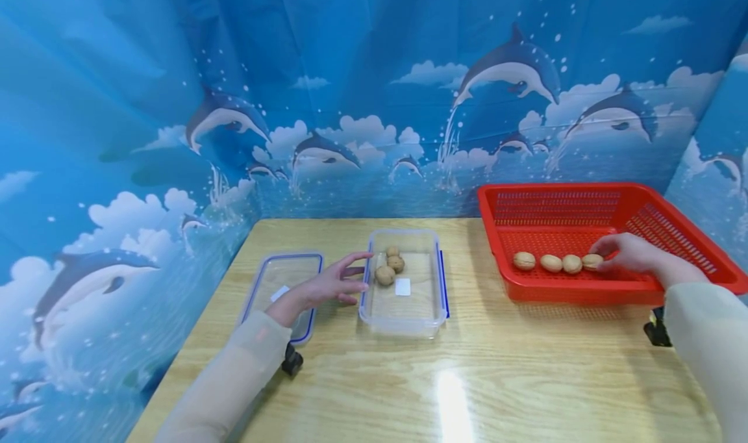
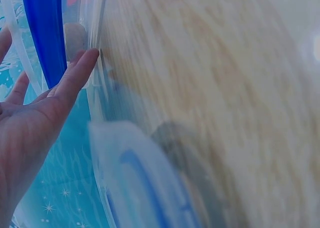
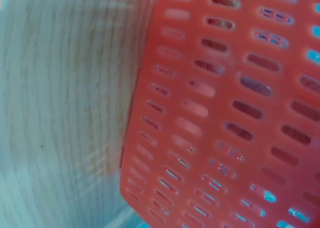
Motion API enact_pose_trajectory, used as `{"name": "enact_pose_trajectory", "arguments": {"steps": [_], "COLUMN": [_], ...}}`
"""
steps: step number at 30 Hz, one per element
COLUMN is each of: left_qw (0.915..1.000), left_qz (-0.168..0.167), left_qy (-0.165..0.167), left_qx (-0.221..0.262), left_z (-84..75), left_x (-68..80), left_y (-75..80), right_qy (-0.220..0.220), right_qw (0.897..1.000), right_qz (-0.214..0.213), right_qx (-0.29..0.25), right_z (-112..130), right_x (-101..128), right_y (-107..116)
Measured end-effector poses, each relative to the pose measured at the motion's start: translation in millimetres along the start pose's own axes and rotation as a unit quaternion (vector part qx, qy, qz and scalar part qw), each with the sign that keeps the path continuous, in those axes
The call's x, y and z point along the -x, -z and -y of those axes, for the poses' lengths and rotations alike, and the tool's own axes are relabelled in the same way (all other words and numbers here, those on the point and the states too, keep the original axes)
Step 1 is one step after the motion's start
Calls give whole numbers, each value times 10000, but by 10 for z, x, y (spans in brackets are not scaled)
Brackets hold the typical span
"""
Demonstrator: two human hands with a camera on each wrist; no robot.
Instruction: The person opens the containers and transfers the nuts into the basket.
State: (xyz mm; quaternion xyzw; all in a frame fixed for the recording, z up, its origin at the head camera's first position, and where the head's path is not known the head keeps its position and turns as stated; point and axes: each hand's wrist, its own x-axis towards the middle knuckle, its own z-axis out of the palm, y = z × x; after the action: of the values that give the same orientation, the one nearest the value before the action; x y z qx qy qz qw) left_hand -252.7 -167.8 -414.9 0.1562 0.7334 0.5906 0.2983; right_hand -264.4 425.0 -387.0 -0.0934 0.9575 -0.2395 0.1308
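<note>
Four tan, wrinkly walnuts (image 1: 552, 262) sit rowed in your red basket (image 1: 689, 235); your right hand (image 1: 628, 254) pinches the end one, left hand (image 1: 327, 287) flat, fingers spread.

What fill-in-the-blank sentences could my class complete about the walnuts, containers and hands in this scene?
1. The clear container holds ___ walnuts.
2. The right hand reaches into the ___ basket.
3. In that basket lie ___ walnuts in a row.
4. The left hand hovers above the container's ___, beside the clear container.

Missing words: three; red; four; lid
</note>
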Motion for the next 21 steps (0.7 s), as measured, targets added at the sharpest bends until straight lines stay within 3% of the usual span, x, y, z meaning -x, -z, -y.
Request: {"name": "enact_pose_trajectory", "arguments": {"steps": [4, 13, 21], "left_qw": [10000, 10000, 10000], "left_qz": [-6, -25, -25], "left_qy": [2, 19, 19], "left_qx": [-12, -9, -34], "left_z": [2, 2, -3], "left_x": [1, -6, 1], "left_y": [1, -7, -7], "right_qy": [63, 73, 229], "right_qw": [10000, 9984, 9963], "right_qz": [-4, -516, -804], "right_qx": [27, 221, 188], "right_z": [5, 25, 224], "right_x": [7, 91, 162], "right_y": [2, 41, 107]}}
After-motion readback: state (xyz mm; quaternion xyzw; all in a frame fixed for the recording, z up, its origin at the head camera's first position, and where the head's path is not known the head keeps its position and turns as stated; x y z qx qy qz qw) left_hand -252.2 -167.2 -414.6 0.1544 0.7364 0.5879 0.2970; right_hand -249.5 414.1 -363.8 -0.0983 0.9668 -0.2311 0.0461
